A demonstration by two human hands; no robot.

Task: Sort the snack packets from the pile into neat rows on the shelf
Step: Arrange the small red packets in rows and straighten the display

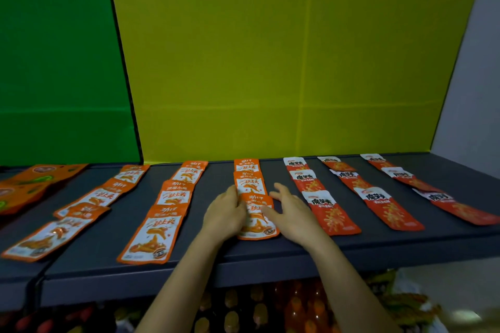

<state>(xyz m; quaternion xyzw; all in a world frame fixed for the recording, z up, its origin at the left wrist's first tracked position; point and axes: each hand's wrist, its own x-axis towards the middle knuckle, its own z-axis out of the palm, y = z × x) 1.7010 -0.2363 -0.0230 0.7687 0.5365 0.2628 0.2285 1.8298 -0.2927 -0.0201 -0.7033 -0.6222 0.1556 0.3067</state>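
Note:
Orange-and-white snack packets lie in rows running front to back on the dark shelf (205,265). The front packet of the middle orange row (257,220) lies between my hands. My left hand (226,213) touches its left edge with fingers laid against it. My right hand (290,213) rests on its right edge, fingers spread and fairly straight. Behind it two more orange packets (247,177) overlap toward the back wall. Red-and-white packets (328,211) form three rows to the right.
Two more orange rows (159,227) (62,224) lie to the left, and larger orange bags (29,184) sit at the far left. A yellow back panel (284,62) and a green panel (54,62) stand behind. Bottles and packets fill the lower shelf (270,311).

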